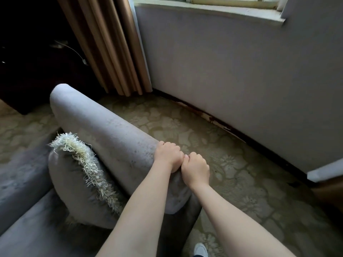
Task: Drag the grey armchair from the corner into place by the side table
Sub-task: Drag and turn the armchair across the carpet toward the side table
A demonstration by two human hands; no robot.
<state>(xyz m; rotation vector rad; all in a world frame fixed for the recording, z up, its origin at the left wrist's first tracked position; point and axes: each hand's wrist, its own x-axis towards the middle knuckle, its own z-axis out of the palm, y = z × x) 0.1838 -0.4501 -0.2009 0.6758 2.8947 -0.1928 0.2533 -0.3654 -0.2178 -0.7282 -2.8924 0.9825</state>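
At the far left lies a dark, shadowed piece of furniture (27, 67), too dim to make out, with a thin pale cable (74, 51) across it. Nearer, the grey fabric armchair (104, 130) fills the left and near part of the scene, its seat at the near left and one long padded roll running from far left toward the near middle. A grey square cushion with a shaggy cream fringe (74, 179) leans against the inner side of that roll. Behind the chair's far end, tan pleated curtains (111, 43) hang to the floor, just beside it. Both hands are clenched on the near part of the roll: the left hand (169, 156) grips over its top, and the right hand (195, 168) grips its outer right side, touching the left. A white shoe (200, 250) shows on the floor below them. To the right, pale green flower-patterned carpet (241, 182) separates the chair from a dark, chipped skirting board (213, 119) and a pale grey wall (232, 71) under a white window sill (204, 12). At the near right edge a white ledge (324, 172) juts out above something brown (332, 193).
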